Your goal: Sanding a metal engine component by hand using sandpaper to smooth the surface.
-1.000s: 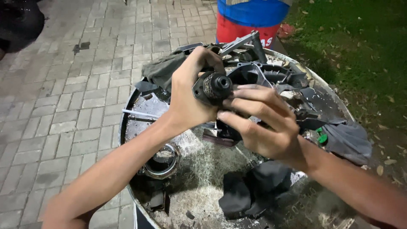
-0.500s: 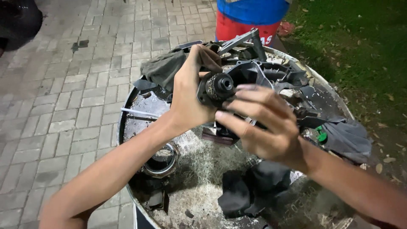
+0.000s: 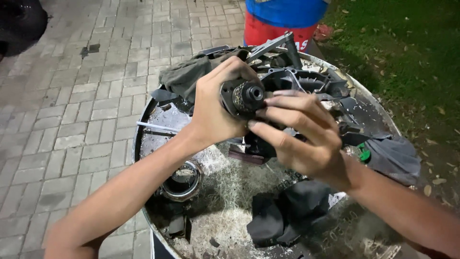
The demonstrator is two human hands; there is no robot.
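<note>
My left hand (image 3: pixel 216 106) grips a dark, greasy cylindrical metal part (image 3: pixel 243 97) with a round bore at its end, held above the top of a metal drum (image 3: pixel 143 139). My right hand (image 3: pixel 299 132) is at the part's front end, fingertips touching its rim and underside. Both hands are raised over the drum's middle. The rear of the part is hidden inside my left palm.
On the drum top lie a dark machine housing (image 3: pixel 306 81), a round metal ring (image 3: pixel 182 180), grey and black rags (image 3: pixel 287 211), a green cap (image 3: pixel 365 155) and a thin rod (image 3: pixel 158 126). A red and blue barrel (image 3: pixel 282 21) stands behind. Brick paving lies left, grass right.
Both hands have kept hold of the part and shifted slightly; my right fingers have moved a little around its front end.
</note>
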